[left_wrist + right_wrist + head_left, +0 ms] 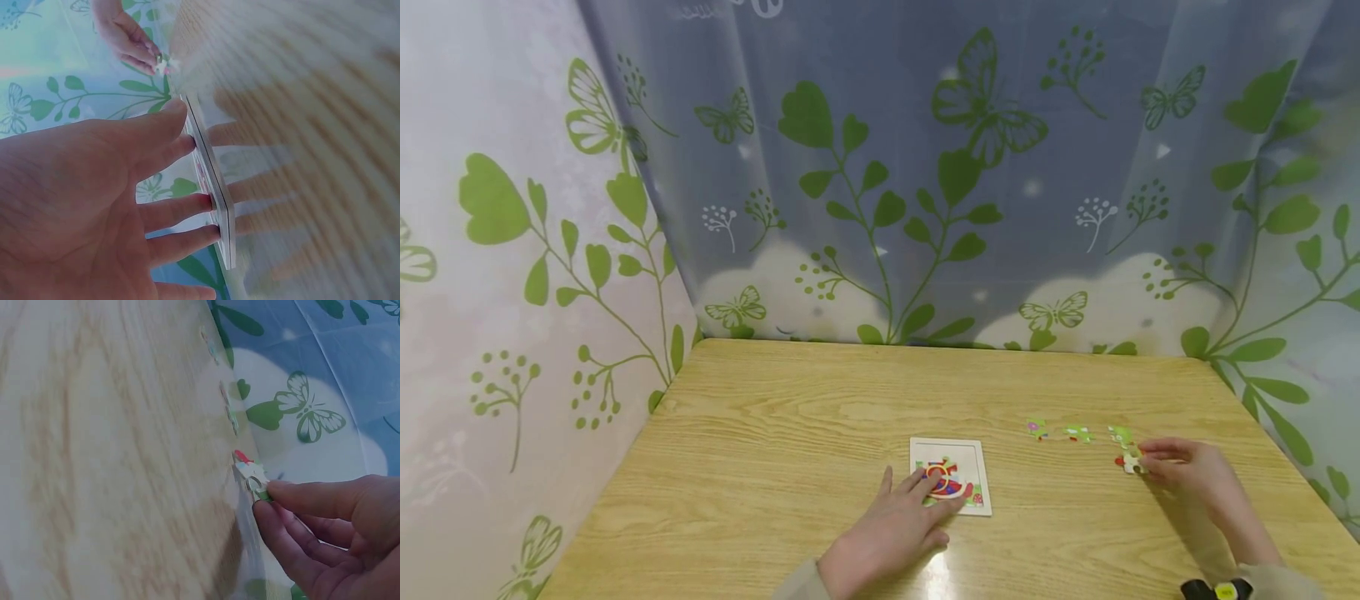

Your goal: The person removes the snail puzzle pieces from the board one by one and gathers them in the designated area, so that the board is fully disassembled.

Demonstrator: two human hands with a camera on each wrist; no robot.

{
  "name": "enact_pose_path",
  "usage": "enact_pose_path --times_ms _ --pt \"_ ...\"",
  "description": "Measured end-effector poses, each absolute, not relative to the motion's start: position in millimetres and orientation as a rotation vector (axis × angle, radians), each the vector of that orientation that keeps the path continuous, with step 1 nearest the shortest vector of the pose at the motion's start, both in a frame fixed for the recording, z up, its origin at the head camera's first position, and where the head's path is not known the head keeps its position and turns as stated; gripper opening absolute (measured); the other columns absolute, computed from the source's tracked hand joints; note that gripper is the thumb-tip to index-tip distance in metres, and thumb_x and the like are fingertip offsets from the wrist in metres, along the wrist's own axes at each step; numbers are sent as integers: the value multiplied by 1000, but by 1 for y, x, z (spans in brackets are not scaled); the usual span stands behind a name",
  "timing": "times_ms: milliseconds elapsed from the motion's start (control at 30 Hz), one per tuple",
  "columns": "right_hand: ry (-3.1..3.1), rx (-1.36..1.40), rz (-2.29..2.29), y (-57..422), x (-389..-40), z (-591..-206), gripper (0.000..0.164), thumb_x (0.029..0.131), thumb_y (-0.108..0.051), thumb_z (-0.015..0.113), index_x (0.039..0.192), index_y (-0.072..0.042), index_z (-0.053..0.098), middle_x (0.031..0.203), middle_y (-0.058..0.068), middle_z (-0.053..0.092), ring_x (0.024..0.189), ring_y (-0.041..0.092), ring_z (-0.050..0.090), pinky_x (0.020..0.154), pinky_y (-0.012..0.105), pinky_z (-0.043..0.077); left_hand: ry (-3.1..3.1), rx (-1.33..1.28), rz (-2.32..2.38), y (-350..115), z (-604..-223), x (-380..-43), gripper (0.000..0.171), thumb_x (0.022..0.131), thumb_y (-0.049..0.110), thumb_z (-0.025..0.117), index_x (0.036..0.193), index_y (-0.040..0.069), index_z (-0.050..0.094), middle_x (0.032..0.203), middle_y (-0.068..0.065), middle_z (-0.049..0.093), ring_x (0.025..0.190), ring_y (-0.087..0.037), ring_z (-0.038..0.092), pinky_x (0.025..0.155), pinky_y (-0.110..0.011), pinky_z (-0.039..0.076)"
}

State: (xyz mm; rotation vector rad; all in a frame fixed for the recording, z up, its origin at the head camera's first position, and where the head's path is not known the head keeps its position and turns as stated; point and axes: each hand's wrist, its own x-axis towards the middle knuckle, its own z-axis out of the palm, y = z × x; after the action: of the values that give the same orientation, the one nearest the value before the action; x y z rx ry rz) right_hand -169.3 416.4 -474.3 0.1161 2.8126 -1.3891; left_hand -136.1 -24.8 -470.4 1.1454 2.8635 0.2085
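Note:
A small white-framed jigsaw board (967, 457) lies on the table, with several colourful pieces set in its lower part. My left hand (887, 531) rests its outstretched fingers on this board and partly covers the picture. In the left wrist view, the fingertips touch the face of the board close to its edge. To the right, my right hand (1201, 473) pinches a white jigsaw piece (1131, 463) with a red tip between thumb and fingers. The right wrist view shows that piece (250, 472) tilted, its edge near the tabletop.
Three loose jigsaw pieces lie in a row beyond the board: a pink-and-green piece (1037, 429), a green-and-white piece (1078, 433) and a green piece (1121, 434) close to the right hand. A printed curtain (880, 250) hangs behind the wooden table (760, 467).

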Motion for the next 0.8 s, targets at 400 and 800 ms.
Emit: enact_pose_path --times_ms 400,800 --pt "2885 94 -1039 421 -176 -472 40 90 -18 78 114 12 68 97 15 75 77 -7 56 65 20 48 2832 1064 259 -24 -469 -138 54 99 47 58 149 28 51 158 -6 43 147 -29 38 115 -64 31" --pt "2887 220 -1045 410 -176 -465 52 103 -35 60 127 11 62 86 7 75 70 12 68 60 27 52 2874 1092 189 -25 -472 -138 52 100 49 57 145 24 54 154 -4 47 145 -27 41 114 -63 34"
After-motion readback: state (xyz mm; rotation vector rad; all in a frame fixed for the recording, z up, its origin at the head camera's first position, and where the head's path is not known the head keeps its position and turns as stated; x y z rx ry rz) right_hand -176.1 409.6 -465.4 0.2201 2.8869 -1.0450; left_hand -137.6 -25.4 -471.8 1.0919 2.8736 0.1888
